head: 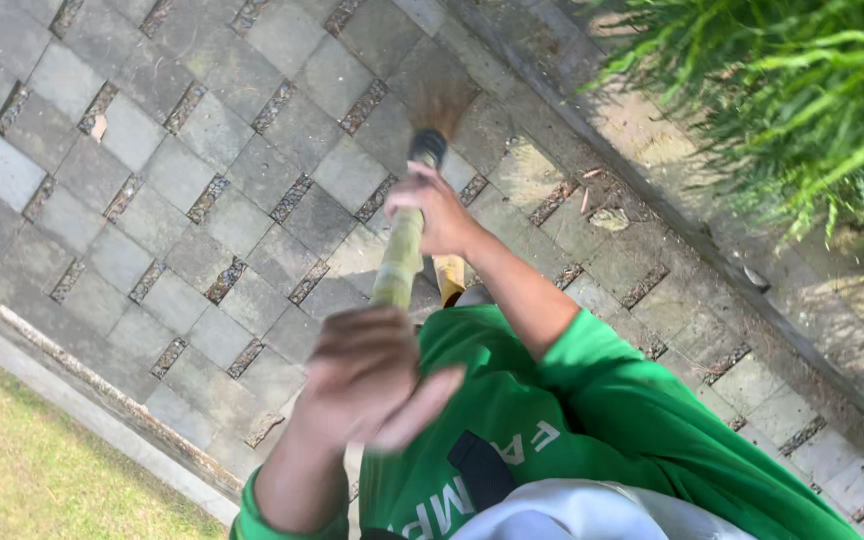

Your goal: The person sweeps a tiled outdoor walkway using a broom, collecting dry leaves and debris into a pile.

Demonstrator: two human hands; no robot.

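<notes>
As I look down from the head camera, the nearest thing is my left hand (pixel 367 375), blurred, closed around the top of the long pale-green bamboo broom handle (pixel 399 262). Its thumb sticks out to the right over my green short-sleeved shirt (pixel 592 410). The handle runs away from that hand, up the picture, to my right hand (pixel 432 207), which wraps it lower down with the fingers curled over from the right side. So both hands are closed on the same pole, one near its end and one further along, close to the dark binding collar (pixel 428 146). Beyond the collar the brown bristle head (pixel 439 100) is smeared and hard to make out against the grey paving blocks with pebble-filled gaps (pixel 202 130). A stone kerb (pixel 72 375) and grass (pixel 12 470) lie at lower left, and long green plants (pixel 802 90) fill the upper right, cut off by the frame.
</notes>
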